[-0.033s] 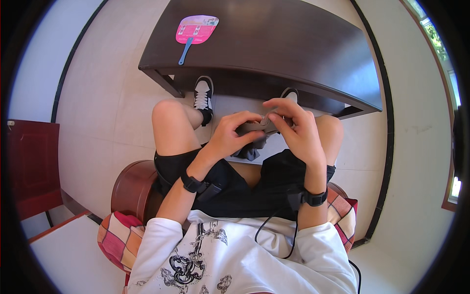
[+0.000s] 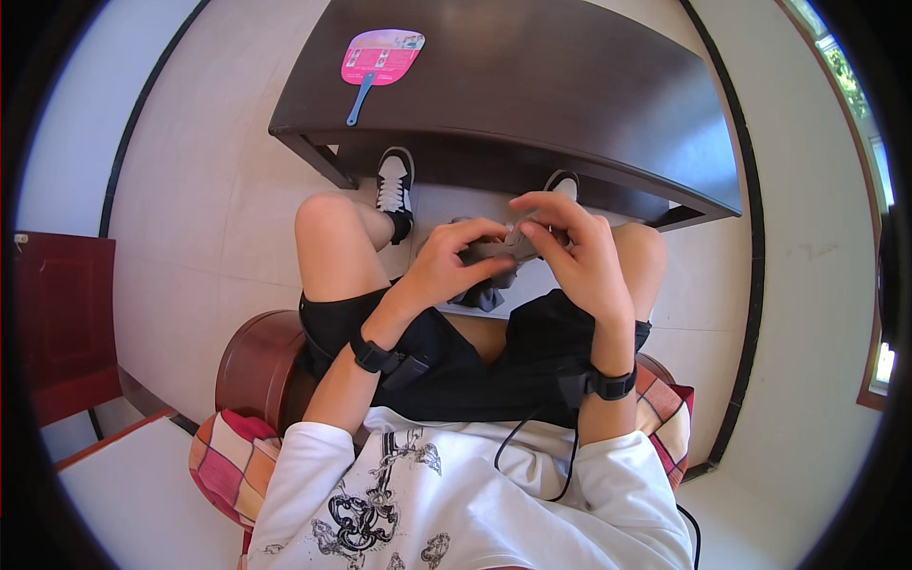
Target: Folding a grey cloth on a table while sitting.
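No clear change shows against the picture just before: both hands and the cloth look the same, so the work in hand seems to be at the same point. The grey cloth point(image 2: 489, 251) is held up between the knees, with a darker bunch hanging below it. The left hand point(image 2: 444, 255) pinches its edge between thumb and fingers; the right hand point(image 2: 581, 249) pinches near its other end, though its exact hold is partly hidden.

The left knee point(image 2: 325, 218) and right knee point(image 2: 642, 249) bound the working space sideways. Ahead, the near edge of the dark counter point(image 2: 532, 85) lies beyond the fingers, with a pink fan point(image 2: 382, 59) on it. Bare floor point(image 2: 190, 209) gives room to the left; a black cable point(image 2: 511, 439) hangs by the right wrist and could snag.
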